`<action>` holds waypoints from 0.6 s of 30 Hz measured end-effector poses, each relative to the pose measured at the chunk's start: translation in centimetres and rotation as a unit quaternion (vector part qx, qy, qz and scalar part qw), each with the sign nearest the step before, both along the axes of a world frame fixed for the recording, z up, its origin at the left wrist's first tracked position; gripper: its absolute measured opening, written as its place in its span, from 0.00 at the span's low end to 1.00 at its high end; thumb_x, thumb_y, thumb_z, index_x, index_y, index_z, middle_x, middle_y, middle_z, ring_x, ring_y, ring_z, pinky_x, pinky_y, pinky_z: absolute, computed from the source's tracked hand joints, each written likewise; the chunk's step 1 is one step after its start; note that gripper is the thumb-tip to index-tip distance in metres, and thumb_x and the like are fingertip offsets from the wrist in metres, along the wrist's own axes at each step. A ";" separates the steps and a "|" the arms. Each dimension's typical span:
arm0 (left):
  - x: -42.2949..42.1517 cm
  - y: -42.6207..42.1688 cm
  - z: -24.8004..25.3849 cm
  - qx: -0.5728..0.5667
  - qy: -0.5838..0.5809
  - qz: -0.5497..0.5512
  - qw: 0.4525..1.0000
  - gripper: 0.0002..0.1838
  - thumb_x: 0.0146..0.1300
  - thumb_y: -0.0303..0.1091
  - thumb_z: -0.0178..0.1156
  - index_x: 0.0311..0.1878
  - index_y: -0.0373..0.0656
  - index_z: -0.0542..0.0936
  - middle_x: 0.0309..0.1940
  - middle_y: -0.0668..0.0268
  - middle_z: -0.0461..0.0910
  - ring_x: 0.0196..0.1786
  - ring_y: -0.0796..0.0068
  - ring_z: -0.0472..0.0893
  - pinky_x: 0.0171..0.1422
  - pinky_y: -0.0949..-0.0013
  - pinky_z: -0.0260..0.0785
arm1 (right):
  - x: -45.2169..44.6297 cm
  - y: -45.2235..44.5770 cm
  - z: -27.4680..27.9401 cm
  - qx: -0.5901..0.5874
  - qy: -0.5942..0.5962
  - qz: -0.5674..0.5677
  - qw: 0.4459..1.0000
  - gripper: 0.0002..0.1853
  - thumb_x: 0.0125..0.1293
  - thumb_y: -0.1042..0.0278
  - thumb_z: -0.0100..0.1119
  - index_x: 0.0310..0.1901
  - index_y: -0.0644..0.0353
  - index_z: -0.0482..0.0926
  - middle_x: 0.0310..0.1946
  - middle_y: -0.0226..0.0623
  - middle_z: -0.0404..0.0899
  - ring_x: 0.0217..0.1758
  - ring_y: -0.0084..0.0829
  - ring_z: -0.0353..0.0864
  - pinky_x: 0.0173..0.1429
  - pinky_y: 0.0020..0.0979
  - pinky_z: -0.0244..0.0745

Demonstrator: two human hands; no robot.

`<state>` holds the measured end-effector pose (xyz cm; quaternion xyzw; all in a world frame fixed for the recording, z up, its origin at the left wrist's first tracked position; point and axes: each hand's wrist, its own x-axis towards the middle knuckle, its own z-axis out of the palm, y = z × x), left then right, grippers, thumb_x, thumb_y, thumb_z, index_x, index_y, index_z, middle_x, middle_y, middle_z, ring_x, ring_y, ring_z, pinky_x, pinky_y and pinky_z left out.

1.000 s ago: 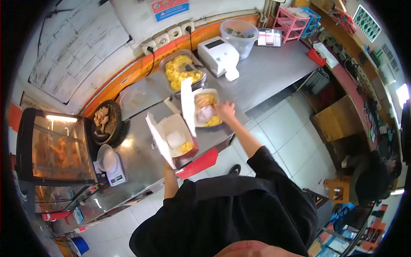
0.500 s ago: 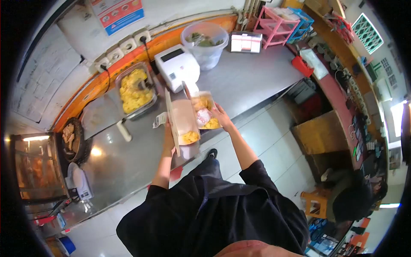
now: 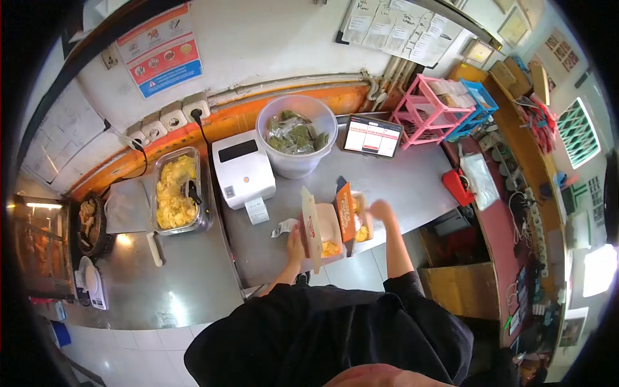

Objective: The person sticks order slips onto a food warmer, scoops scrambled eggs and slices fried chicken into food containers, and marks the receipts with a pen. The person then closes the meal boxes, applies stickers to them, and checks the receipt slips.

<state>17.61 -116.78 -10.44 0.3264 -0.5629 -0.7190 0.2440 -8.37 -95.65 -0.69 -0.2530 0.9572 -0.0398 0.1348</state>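
Two open cardboard takeaway boxes stand side by side at the counter's front edge. The left takeaway box [image 3: 329,222] holds yellow food at its near end, with its pale lid upright on the left. My left hand [image 3: 296,246] grips this box at the lid side, fingers partly hidden. An orange printed lid [image 3: 347,213] rises between the boxes. In the right takeaway box [image 3: 365,232] lie yellow pieces and something whitish. Just right of that box is my right hand [image 3: 382,211], blurred by motion, its fingers unclear. A printed paper slip [image 3: 284,228] lies by my left hand.
A white label printer [image 3: 244,169] with a label hanging out stands behind the boxes, beside a tub of bagged leaves [image 3: 296,164]. A tablet [image 3: 372,137] leans at the back. Leftward are a container of yellow food [image 3: 207,213] and a knife [image 3: 154,249].
My view has tilted up toward the wall. My right hand has come off the right box to its right side. Both boxes now appear farther right relative to the printer.
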 end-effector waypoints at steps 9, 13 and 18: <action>2.9 -3.7 22.8 -0.179 0.029 0.228 0.957 0.15 0.57 0.25 0.62 0.49 0.36 0.76 0.36 0.68 0.78 0.38 0.82 0.77 0.42 0.77 0.70 | -13.1 -32.0 6.8 -0.161 0.093 0.292 0.938 0.09 0.51 0.71 0.55 0.34 0.56 0.81 0.30 0.46 0.80 0.37 0.45 0.80 0.45 0.40 0.73; 3.1 -0.7 30.3 -0.216 0.053 0.289 0.931 0.23 0.56 0.19 0.60 0.56 0.36 0.72 0.43 0.61 0.77 0.43 0.77 0.77 0.46 0.75 0.71 | -11.5 -31.7 10.2 -0.274 0.296 0.304 0.863 0.08 0.48 0.68 0.58 0.31 0.55 0.82 0.31 0.43 0.82 0.37 0.42 0.80 0.45 0.40 0.74; 2.6 3.2 31.6 -0.277 0.132 0.307 0.901 0.35 0.52 0.15 0.61 0.65 0.37 0.62 0.54 0.61 0.69 0.57 0.69 0.73 0.58 0.69 0.69 | -12.5 -31.2 15.1 -0.164 0.218 0.352 0.896 0.11 0.54 0.61 0.62 0.32 0.61 0.82 0.31 0.48 0.82 0.36 0.43 0.81 0.46 0.41 0.75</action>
